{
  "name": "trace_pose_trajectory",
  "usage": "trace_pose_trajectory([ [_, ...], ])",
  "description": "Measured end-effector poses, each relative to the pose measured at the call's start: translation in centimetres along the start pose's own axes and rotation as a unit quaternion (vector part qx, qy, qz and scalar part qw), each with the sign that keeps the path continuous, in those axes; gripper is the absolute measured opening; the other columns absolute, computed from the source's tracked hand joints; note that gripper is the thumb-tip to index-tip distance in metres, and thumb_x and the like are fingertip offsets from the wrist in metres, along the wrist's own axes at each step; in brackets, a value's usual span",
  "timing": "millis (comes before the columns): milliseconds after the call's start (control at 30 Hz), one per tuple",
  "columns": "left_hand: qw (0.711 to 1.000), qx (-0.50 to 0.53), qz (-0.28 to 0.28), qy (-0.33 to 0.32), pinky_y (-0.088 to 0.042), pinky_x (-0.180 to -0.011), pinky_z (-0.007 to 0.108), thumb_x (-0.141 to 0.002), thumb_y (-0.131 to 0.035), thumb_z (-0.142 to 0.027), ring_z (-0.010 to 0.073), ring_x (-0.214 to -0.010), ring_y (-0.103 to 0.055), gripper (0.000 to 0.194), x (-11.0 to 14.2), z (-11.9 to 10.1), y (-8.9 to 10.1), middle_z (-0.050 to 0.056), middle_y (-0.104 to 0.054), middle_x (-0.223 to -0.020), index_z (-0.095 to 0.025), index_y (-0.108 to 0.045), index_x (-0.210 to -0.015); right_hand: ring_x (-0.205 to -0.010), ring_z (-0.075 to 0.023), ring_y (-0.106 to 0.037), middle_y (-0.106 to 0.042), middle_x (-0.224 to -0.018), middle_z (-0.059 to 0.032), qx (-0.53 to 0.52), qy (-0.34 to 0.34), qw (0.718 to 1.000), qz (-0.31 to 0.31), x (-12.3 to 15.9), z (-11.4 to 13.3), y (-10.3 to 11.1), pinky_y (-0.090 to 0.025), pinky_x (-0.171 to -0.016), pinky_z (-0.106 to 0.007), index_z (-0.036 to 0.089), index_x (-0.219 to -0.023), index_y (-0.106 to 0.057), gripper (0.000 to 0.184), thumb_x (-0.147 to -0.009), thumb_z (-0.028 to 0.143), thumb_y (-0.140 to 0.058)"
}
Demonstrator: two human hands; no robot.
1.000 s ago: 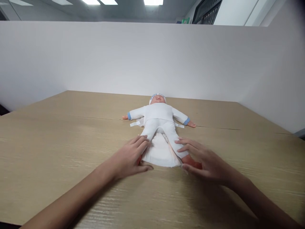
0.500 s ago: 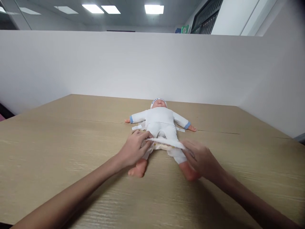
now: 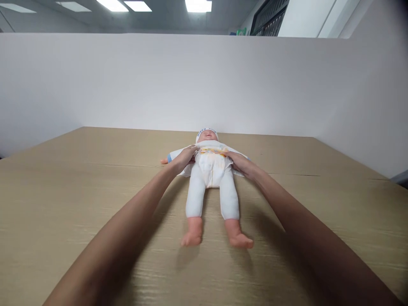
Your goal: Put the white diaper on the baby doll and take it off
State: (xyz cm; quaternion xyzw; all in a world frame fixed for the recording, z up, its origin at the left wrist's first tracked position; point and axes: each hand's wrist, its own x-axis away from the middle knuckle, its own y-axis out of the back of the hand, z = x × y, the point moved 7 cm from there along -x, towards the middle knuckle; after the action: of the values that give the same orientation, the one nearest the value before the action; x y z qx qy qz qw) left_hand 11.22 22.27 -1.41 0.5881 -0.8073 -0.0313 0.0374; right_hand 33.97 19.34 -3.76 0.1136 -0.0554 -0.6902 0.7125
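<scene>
A baby doll [image 3: 195, 199] in white clothes and a printed cap lies on its back, head away from me and bare feet toward me. The front of a white diaper [image 3: 211, 168] lies up over its belly, with an orange printed band at the top edge. My left hand [image 3: 186, 156] grips the diaper's upper left corner, fingers partly hidden. At the upper right corner, my right hand [image 3: 241, 163] has its thumb on the band and its fingers curled at the edge. Parts of the diaper's back wings show under both hands.
The doll lies on a wide wood-grain table [image 3: 95, 204]. A white partition [image 3: 159, 80] rises behind the table's far edge, and another wall stands at the right.
Both hands have carried the diaper's front from between the doll's thighs up over its belly. The doll's legs now lie straighter and fully in view. The camera view has shifted slightly.
</scene>
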Motion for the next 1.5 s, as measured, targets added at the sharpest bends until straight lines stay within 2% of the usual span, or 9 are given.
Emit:
trace_pose_trajectory([
  [167, 0.999, 0.03, 0.023, 0.021, -0.052, -0.08, 0.031, -0.084, -0.077, -0.048, 0.0197, -0.083, -0.062, 0.034, 2.1, 1.2, 0.5, 0.004, -0.067, -0.085, -0.019, -0.065, -0.097, -0.123, -0.0259, -0.074, -0.08, -0.133, -0.0059, -0.06, -0.043, 0.997, 0.005, 2.1, -1.5, -0.5, -0.06, -0.108, -0.04, 0.023, -0.122, -0.079, 0.043, -0.092, 0.052, -0.071],
  [300, 0.994, 0.051, 0.079, 0.046, -0.054, -0.077, 0.031, -0.082, -0.083, -0.05, 0.0187, -0.08, -0.063, 0.038, 6.0, 1.3, 0.4, 0.005, -0.07, -0.087, -0.018, -0.07, -0.098, -0.115, -0.0289, -0.076, -0.083, -0.123, -0.0074, -0.066, -0.077, 0.993, 0.054, 6.4, -0.9, -0.9, -0.063, -0.102, -0.042, 0.022, -0.116, -0.082, 0.047, -0.09, 0.061, -0.077],
  [433, 0.987, 0.063, 0.126, 0.076, -0.055, -0.079, 0.031, -0.08, -0.088, -0.051, 0.0176, -0.082, -0.064, 0.041, 9.1, 1.2, 0.9, 0.006, -0.072, -0.095, -0.017, -0.073, -0.098, -0.099, -0.0277, -0.077, -0.084, -0.107, -0.0069, 0.003, -0.038, 0.997, 0.072, 9.7, 0.7, -0.2, -0.064, -0.087, -0.038, 0.024, -0.109, -0.079, 0.052, -0.087, 0.071, -0.078],
  [667, 0.993, -0.11, -0.039, 0.004, -0.05, -0.103, 0.036, -0.097, -0.066, -0.054, 0.0233, -0.118, -0.065, 0.034, 11.1, -1.4, 4.1, 0.005, -0.073, -0.137, -0.024, -0.072, -0.113, -0.086, -0.0231, -0.074, -0.08, -0.095, -0.0073, 0.21, 0.035, 0.973, -0.092, 13.8, -1.1, 4.6, -0.056, -0.081, -0.036, 0.022, -0.102, -0.071, 0.043, -0.092, 0.063, -0.067],
  [767, 0.965, -0.216, -0.069, -0.128, -0.05, -0.106, 0.041, -0.103, -0.057, -0.053, 0.0265, -0.122, -0.064, 0.033, 12.3, -4.6, 1.7, 0.006, -0.074, -0.134, -0.025, -0.07, -0.114, -0.078, -0.0226, -0.07, -0.077, -0.087, -0.0047, 0.342, 0.05, 0.93, -0.123, 15.5, -2.5, 5.4, -0.049, -0.073, -0.035, 0.024, -0.095, -0.07, 0.04, -0.095, 0.063, -0.062],
  [900, 0.887, -0.354, 0.021, -0.294, -0.045, -0.114, 0.047, -0.106, -0.054, -0.047, 0.029, -0.128, -0.061, 0.029, 13.2, -7.5, -5.5, 0.007, -0.074, -0.13, -0.025, -0.072, -0.114, -0.074, -0.0228, -0.068, -0.072, -0.078, -0.0019, 0.385, 0.06, 0.909, -0.148, 16.0, -3.4, 5.4, -0.043, -0.069, -0.033, 0.025, -0.097, -0.066, 0.042, -0.094, 0.067, -0.063],
  [1033, 0.827, -0.465, 0.059, -0.311, -0.043, -0.115, 0.053, -0.103, -0.061, -0.053, 0.0338, -0.13, -0.057, 0.033, 11.7, -6.7, -9.9, 0.008, -0.075, -0.128, -0.024, -0.074, -0.112, -0.074, -0.0223, -0.066, -0.068, -0.073, -0.0007, 0.372, 0.028, 0.916, -0.145, 15.4, -4.0, 5.6, -0.04, -0.068, -0.031, 0.025, -0.091, -0.061, 0.042, -0.09, 0.067, -0.066],
  [1267, 0.794, -0.534, 0.03, -0.289, -0.043, -0.111, 0.057, -0.09, -0.074, -0.062, 0.0387, -0.128, -0.054, 0.046, 10.5, -5.3, -10.7, 0.01, -0.071, -0.132, -0.026, -0.075, -0.118, -0.063, -0.0181, -0.051, -0.056, -0.064, 0.0012, 0.313, -0.018, 0.946, -0.084, 15.0, -4.6, 5.4, -0.03, -0.063, -0.03, 0.024, -0.074, -0.057, 0.047, -0.089, 0.069, -0.061],
  [1500, 0.797, -0.536, 0.033, -0.277, -0.042, -0.111, 0.057, -0.088, -0.075, -0.066, 0.0397, -0.13, -0.052, 0.053, 10.5, -5.2, -10.6, 0.01, -0.069, -0.131, -0.026, -0.074, -0.122, -0.063, -0.0123, -0.036, -0.042, -0.066, 0.0055, 0.059, -0.043, 0.997, -0.002, 12.7, -1.0, 5.3, -0.028, -0.061, -0.027, 0.023, -0.072, -0.052, 0.056, -0.084, 0.074, -0.069],
])
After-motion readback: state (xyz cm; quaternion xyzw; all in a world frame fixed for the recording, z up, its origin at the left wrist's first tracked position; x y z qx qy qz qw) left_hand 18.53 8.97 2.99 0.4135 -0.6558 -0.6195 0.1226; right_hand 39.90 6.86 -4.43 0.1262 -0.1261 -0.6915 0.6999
